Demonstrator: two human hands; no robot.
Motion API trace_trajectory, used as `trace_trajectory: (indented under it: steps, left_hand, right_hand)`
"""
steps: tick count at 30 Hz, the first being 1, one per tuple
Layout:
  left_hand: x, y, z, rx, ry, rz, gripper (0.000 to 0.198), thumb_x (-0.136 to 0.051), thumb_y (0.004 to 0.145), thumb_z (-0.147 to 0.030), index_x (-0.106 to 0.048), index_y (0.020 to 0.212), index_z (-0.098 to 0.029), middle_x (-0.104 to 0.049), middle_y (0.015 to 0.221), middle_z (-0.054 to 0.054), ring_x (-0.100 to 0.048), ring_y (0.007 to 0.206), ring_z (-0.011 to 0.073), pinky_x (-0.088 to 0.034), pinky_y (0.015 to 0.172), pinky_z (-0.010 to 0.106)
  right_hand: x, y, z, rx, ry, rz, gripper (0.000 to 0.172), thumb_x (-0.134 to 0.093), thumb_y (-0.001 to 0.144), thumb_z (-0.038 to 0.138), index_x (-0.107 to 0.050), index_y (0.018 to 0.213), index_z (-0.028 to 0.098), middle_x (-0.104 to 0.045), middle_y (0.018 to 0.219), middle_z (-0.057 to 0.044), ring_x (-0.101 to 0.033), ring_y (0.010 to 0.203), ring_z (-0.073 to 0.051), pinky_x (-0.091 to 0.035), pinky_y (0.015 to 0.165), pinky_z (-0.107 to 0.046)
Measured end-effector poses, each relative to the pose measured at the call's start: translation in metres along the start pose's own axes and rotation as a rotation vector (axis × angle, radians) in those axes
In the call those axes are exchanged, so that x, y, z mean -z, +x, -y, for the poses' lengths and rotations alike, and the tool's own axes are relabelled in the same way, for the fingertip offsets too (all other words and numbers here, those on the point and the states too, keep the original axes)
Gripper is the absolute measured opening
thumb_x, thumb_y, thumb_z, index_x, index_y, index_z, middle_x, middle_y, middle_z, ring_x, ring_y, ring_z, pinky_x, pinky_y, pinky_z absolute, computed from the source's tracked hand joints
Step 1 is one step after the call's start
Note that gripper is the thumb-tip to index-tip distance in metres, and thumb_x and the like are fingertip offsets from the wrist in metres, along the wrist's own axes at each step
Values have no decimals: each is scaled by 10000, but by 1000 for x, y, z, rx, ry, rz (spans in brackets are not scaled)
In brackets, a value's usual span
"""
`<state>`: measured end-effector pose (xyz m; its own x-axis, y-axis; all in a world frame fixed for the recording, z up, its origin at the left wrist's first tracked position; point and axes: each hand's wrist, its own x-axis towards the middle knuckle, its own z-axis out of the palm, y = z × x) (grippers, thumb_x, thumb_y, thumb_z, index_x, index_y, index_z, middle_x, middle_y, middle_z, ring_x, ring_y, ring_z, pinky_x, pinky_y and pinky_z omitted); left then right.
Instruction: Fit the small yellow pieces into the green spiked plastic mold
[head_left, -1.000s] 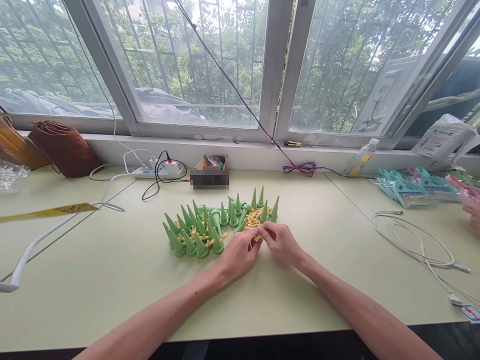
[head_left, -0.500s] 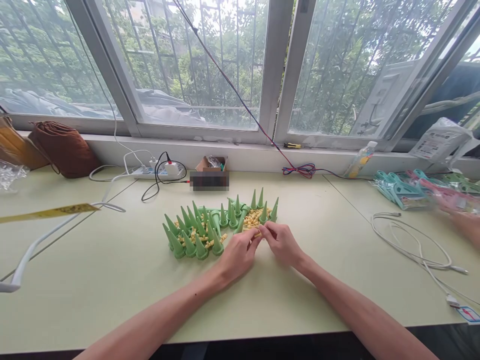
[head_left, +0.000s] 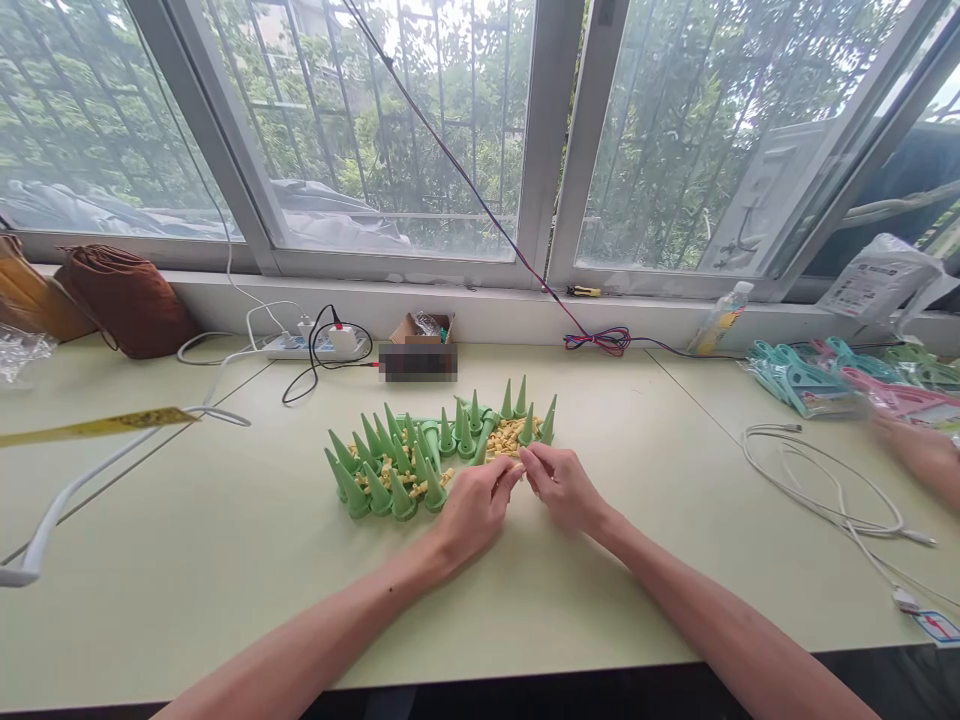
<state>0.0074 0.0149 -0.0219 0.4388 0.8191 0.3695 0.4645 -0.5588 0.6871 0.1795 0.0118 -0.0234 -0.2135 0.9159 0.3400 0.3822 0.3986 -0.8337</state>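
Note:
My left hand [head_left: 480, 500] and my right hand [head_left: 559, 487] meet fingertip to fingertip over the table. Both are closed in a pinch, and a small yellow plastic piece [head_left: 518, 465] shows between them; its far end is covered by my fingers. Just beyond my hands lies a pile of small yellow pieces [head_left: 508, 437]. Green plastic cones [head_left: 379, 490] with round bases stand upright in a cluster to the left, with more yellow pieces among them. Several more green cones [head_left: 465, 432] stand behind the hands, beside and around the pile.
A white charging cable [head_left: 825, 500] lies coiled at right. Beyond it, a co-worker's hand [head_left: 922, 455] touches bagged pink and teal plastic items [head_left: 802, 385]. At the back are a power strip [head_left: 289, 347], a small cardboard box [head_left: 420, 328] and a bottle [head_left: 721, 318]. A brown pouch [head_left: 127, 300] sits at left.
My two hands stay nearly in place, their fingertips shifting slightly at the yellow piece. At right, the co-worker's hand has moved a little left, further into view.

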Motion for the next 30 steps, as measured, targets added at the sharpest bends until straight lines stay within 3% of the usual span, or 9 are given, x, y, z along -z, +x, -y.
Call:
trace_trajectory:
  steps: [18, 30]
  left_hand:
    - [-2, -1, -2, -25, 82, -110, 400, -475, 976, -375, -479, 635, -166, -427, 525, -55, -315, 483, 79, -259, 524, 239]
    - [-1, -1, -2, -13, 21, -58, 377, -508, 966, -392, -513, 665, -164, -519, 569, -46, -398, 507, 78, -301, 540, 226]
  right_hand:
    - [2, -1, 9, 2, 60, -32, 364, -399, 1010, 436, -540, 781, 191, -541, 596, 21, -460, 477, -103, -388, 504, -238]
    - [2, -1, 8, 45, 30, 32, 360, -422, 1008, 403, -584, 780, 176, -555, 600, 16, -457, 498, -102, -380, 520, -230]
